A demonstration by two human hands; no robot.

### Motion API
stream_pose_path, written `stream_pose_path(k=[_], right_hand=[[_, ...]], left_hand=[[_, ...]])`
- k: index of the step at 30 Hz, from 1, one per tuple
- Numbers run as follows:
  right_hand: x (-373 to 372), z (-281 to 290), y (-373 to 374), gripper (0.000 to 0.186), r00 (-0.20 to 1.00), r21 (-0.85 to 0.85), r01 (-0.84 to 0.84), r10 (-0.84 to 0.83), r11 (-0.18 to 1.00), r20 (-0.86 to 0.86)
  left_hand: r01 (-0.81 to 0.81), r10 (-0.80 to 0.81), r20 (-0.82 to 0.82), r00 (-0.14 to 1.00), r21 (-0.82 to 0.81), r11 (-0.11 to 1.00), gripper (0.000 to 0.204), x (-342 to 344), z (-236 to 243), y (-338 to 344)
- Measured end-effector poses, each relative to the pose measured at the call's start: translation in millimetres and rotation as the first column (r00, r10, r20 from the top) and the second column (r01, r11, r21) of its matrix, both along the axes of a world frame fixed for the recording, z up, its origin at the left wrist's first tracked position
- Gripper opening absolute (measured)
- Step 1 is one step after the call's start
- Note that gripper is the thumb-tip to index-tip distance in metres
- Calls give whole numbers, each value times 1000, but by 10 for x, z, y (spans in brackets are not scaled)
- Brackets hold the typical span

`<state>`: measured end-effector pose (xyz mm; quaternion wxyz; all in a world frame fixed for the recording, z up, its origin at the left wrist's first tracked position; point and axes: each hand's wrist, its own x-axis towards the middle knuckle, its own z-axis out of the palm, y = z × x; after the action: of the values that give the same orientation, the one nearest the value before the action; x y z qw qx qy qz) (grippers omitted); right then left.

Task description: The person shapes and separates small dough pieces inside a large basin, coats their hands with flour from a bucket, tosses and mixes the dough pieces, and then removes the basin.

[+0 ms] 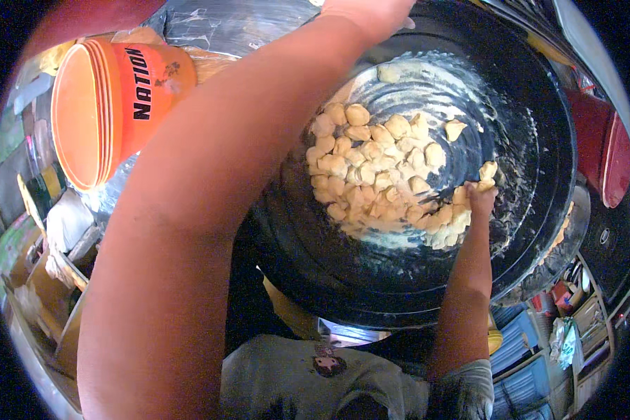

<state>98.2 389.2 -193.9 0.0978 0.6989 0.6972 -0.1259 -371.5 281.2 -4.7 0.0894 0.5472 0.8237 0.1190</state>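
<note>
A wide round black basin (518,269), dusted with flour on its inner floor, takes up the middle and right. Inside it lies a heap of pale yellow dough pieces (371,164), crowded toward the left and near side. One single dough lump (455,129) sits apart to the right of the heap. My right hand (481,196), low over the basin's right part, is closed on a small dough piece (488,170). Across the far rim reaches my left hand (374,15); its fingers are mostly cut off by the top edge, so their grip is hidden.
Stacked orange buckets (84,115) lie on their side at the left. A dark red container (617,164) stands at the far right. Blue crates (518,350) and shelves with small goods are at the lower right. Cardboard boxes (45,301) are at the lower left.
</note>
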Motion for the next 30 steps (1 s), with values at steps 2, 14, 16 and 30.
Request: stream_pose_path(k=[2,14,16,30], right_hand=[[112,19,-34,59,983,27,-124,126,992,-136],[189,538,-153,18,691,2,-138,98,990,-716],[91,610,-137,14,612,53,11,36,999,-790],[-144,151,-398,58,992,-108,-102,109,989,59]], left_hand=[[7,-7,21,1000,-19,1000,49,19,31,10],[-23,21,-20,1000,-92,996,48,113,173,38],[-43,39,-34,999,-118,992,48,91,199,-4],[-42,34,-58,998,-127,991,51,50,139,30]])
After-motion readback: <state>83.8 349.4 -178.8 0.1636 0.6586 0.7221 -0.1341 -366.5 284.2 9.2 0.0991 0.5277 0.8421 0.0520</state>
